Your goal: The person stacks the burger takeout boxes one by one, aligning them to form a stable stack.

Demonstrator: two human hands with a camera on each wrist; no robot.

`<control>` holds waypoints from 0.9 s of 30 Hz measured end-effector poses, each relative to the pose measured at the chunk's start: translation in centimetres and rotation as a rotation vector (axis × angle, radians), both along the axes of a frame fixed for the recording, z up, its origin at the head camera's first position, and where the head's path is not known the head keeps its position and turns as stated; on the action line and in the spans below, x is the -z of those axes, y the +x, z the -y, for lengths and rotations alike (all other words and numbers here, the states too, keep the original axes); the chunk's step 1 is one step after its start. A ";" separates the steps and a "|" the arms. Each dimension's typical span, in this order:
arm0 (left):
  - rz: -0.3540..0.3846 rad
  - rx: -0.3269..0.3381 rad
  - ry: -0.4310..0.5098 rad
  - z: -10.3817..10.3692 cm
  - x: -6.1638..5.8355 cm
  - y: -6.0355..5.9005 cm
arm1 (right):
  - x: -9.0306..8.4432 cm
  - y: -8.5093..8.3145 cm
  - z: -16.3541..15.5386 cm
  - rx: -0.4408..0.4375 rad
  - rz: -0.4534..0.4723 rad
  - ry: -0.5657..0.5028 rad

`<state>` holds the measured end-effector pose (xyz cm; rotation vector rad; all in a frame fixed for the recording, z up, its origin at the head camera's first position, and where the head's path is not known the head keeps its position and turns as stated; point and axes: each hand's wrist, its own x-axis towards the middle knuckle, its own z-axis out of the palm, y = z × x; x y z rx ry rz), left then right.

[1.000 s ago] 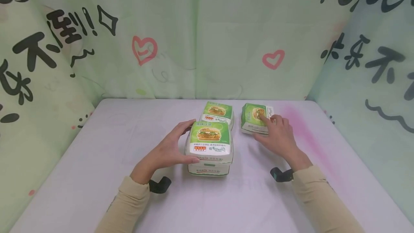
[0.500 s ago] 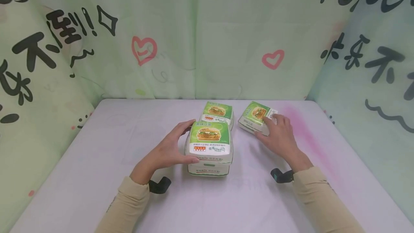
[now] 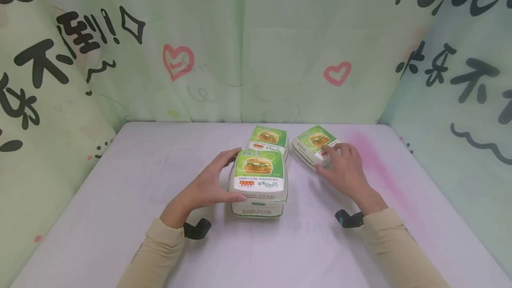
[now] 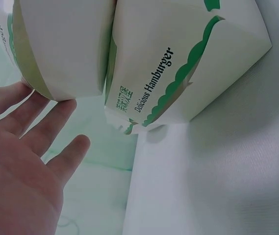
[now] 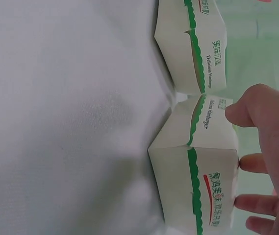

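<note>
Right now the right hand grips the far-right burger box, thumb on its near side and fingers over the lid, holding it tilted and skewed on the white table, just right of the rear burger box. Meanwhile the left hand, fingers straight, cups the left side of the stacked burger boxes nearest the person.

One head view from above, two wrist views from table height

The head camera looks forward and down over the whole table. The left wrist camera sits low and very close beside the left hand, facing the nearest box. The right wrist camera, rolled sideways, faces the right-hand box. All three views share the boxes and the tabletop.
</note>
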<state>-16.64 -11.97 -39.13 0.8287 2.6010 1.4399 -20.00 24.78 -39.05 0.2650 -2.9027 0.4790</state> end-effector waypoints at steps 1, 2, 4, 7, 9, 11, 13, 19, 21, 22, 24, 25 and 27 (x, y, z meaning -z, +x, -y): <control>0.001 0.001 0.001 0.0 0.0 0.0 | 0.0 -0.1 -0.1 -0.002 -0.002 -0.006; 0.001 0.002 0.001 0.0 0.0 0.0 | 0.0 -0.2 -0.1 -0.003 -0.003 -0.015; 0.000 0.002 0.002 0.0 0.0 0.0 | 0.0 -0.5 -0.3 0.000 0.002 -0.030; -0.002 0.005 0.002 0.0 -0.1 0.0 | -0.1 -1.2 -0.6 0.013 0.031 -0.039; -0.006 0.007 0.002 0.0 -0.2 0.0 | -0.1 -1.8 -0.8 0.022 0.063 -0.035; -0.004 0.008 0.002 0.0 -0.2 0.0 | -0.1 -2.2 -0.9 0.029 0.094 -0.030; -0.002 0.006 0.002 0.0 -0.2 0.0 | 0.0 -2.6 -1.0 0.035 0.110 -0.032; 0.003 0.005 -0.002 -0.1 -0.2 0.0 | 0.1 -2.7 -0.9 0.059 0.111 -0.077; 0.001 0.006 -0.001 -0.1 -0.3 0.0 | 0.1 -2.5 -0.7 0.079 0.119 -0.084; 0.000 0.006 0.000 -0.1 -0.3 0.0 | 0.1 -2.4 -0.7 0.088 0.121 -0.085; -0.002 0.007 0.003 -0.1 -0.3 0.0 | 0.1 -2.2 -0.6 0.105 0.122 -0.079; -0.002 0.007 0.004 -0.1 -0.3 0.0 | 0.2 -2.1 -0.6 0.112 0.123 -0.074; -0.002 0.006 0.006 0.0 -0.2 0.0 | 0.3 -1.8 -0.5 0.119 0.121 -0.057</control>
